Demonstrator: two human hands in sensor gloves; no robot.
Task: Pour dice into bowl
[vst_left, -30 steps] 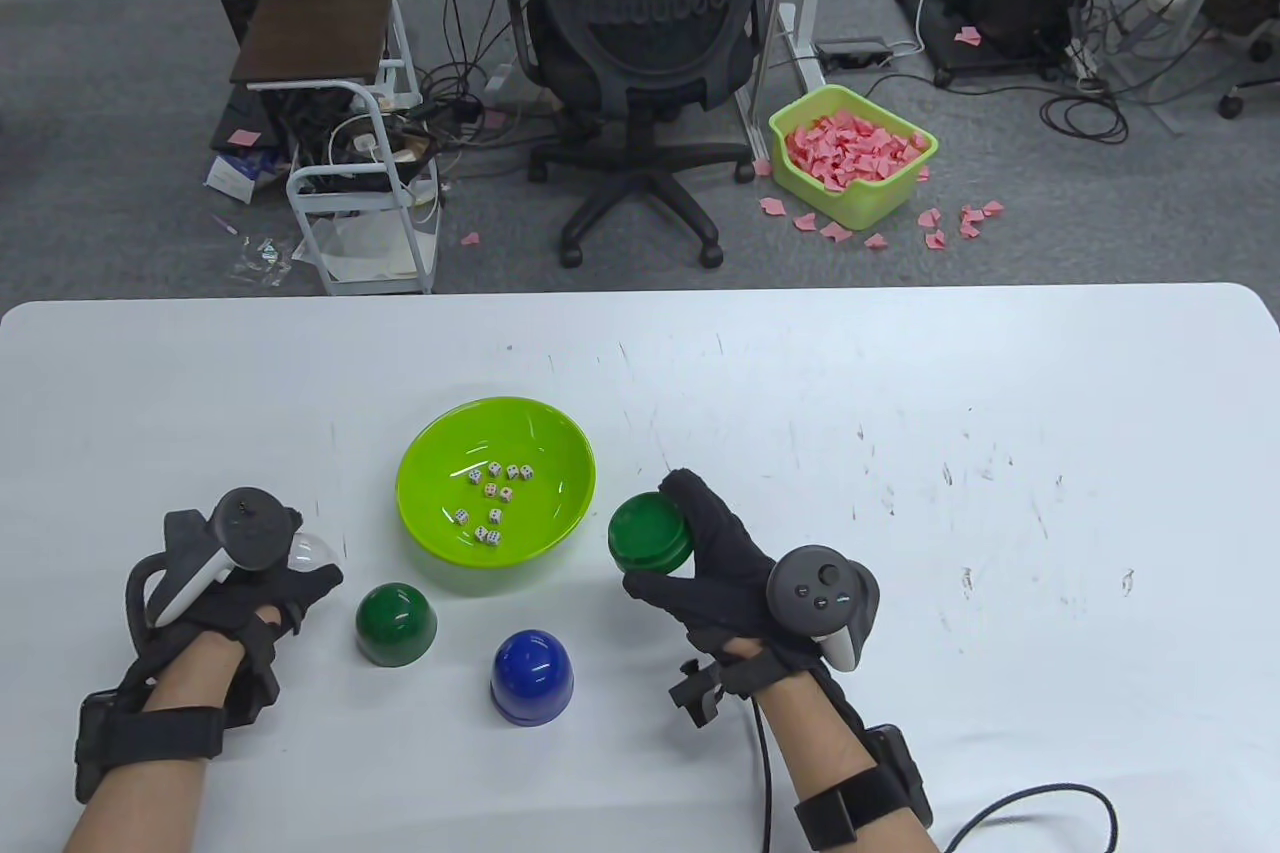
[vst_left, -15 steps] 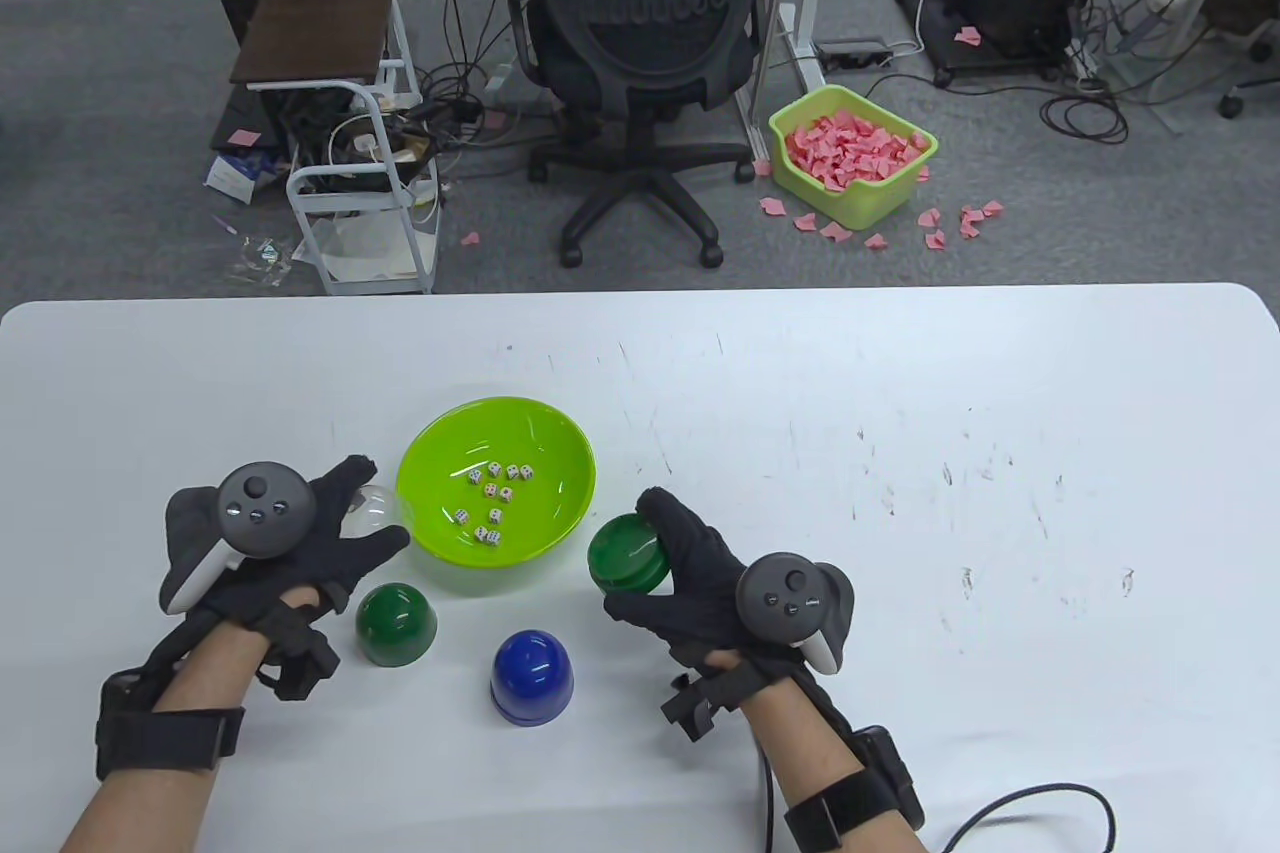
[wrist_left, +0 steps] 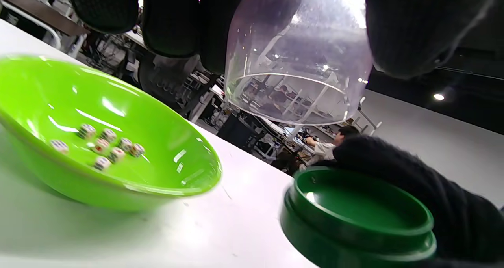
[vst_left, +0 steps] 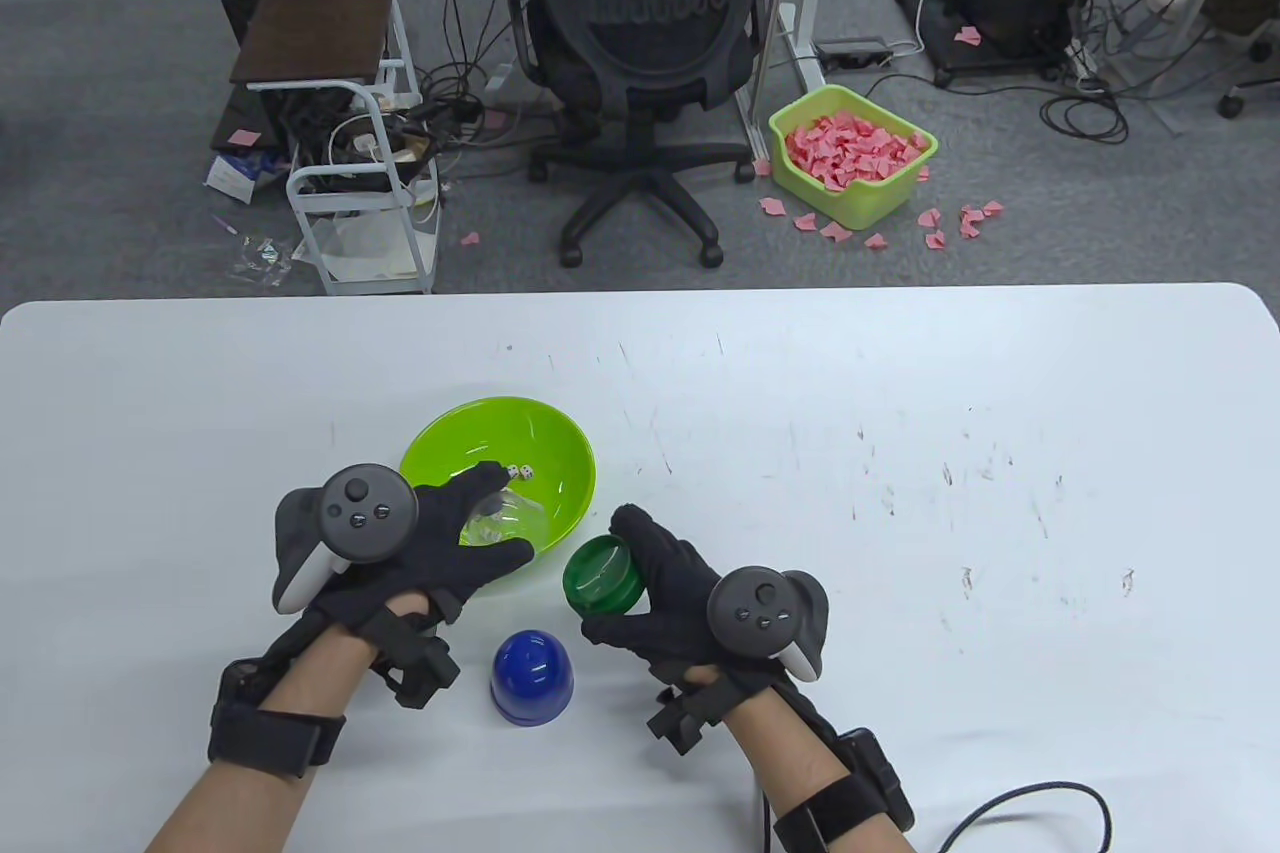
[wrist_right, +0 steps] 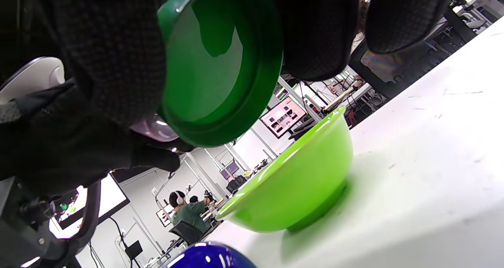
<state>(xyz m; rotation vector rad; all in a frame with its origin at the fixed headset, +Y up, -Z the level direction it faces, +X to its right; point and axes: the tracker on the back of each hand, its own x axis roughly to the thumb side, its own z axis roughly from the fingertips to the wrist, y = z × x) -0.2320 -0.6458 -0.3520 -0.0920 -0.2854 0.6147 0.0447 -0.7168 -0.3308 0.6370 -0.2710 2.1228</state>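
Holding a clear cup [wrist_left: 299, 59] in our left hand [vst_left: 440, 553] above the green bowl [vst_left: 560, 453] of dice [wrist_left: 106, 142]; our right hand [vst_left: 690, 593] grips a green base [vst_left: 600, 575]

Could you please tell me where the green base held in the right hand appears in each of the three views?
Table view: green base just right of the lime bowl, in the right hand.
Left wrist view: lower right.
Right wrist view: top centre.
Shared landmark: the lime bowl.
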